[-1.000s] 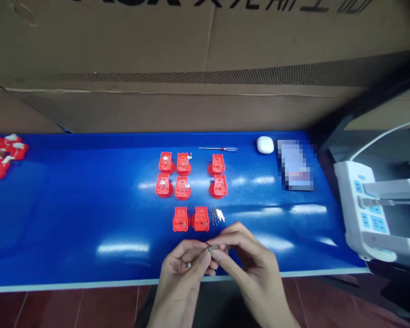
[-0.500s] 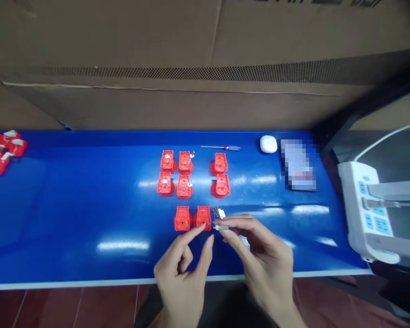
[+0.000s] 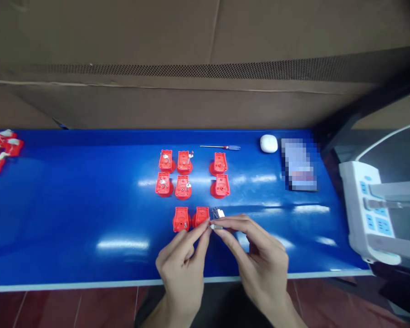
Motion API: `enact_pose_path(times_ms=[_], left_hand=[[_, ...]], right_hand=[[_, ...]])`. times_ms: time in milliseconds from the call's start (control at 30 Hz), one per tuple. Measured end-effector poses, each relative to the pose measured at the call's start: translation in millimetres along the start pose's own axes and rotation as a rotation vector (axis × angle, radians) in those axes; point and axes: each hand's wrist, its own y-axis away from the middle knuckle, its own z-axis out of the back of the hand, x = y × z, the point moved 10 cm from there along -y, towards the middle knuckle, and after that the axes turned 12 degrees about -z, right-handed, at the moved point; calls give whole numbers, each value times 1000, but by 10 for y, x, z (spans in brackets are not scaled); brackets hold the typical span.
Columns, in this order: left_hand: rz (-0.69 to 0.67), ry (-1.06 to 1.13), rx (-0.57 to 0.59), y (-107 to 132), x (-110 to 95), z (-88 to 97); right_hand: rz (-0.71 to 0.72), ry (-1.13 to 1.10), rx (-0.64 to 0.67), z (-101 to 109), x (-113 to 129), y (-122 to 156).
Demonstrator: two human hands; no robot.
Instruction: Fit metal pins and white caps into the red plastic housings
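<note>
In the head view, my right hand [image 3: 263,255] pinches a small grey cylindrical part with a white end [image 3: 216,227] between thumb and forefinger. Thumb and forefinger of my left hand [image 3: 184,259] close together at the part's thin left tip; anything else between them is too small to make out. Just behind the fingertips lies a red plastic housing [image 3: 201,215], its near edge partly hidden. Another red housing [image 3: 181,217] sits to its left. Small screws [image 3: 214,212] and white pieces [image 3: 220,213] lie right behind my right fingertips.
Farther back stand several more red housings [image 3: 183,186], some holding small white and metal parts. A screwdriver [image 3: 222,147], a white rounded case [image 3: 269,143] and a blurred-out phone-like object [image 3: 299,164] lie behind. Red-and-white pieces [image 3: 2,148] are far left; a white power strip [image 3: 365,209] is right.
My left thumb and forefinger have closed together at the tip of the grey part. My right hand has shifted slightly left, bringing the part to them.
</note>
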Motion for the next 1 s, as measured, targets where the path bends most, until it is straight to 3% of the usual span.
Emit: enact_pose_path(times_ms=[300, 700, 833, 933, 1000], left_hand=[[6, 31, 4, -5, 23, 17], [-21, 12, 8, -4, 24, 13], [-15, -3, 27, 5, -48, 105], [152, 72, 49, 109, 10, 226], [404, 210, 65, 267, 171, 271]], right_hand=[[239, 149, 67, -44, 263, 66], [225, 354, 149, -157, 269, 50], [225, 362, 136, -151, 282, 54], [212, 356, 138, -166, 259, 53], [211, 359, 128, -168, 249, 48]])
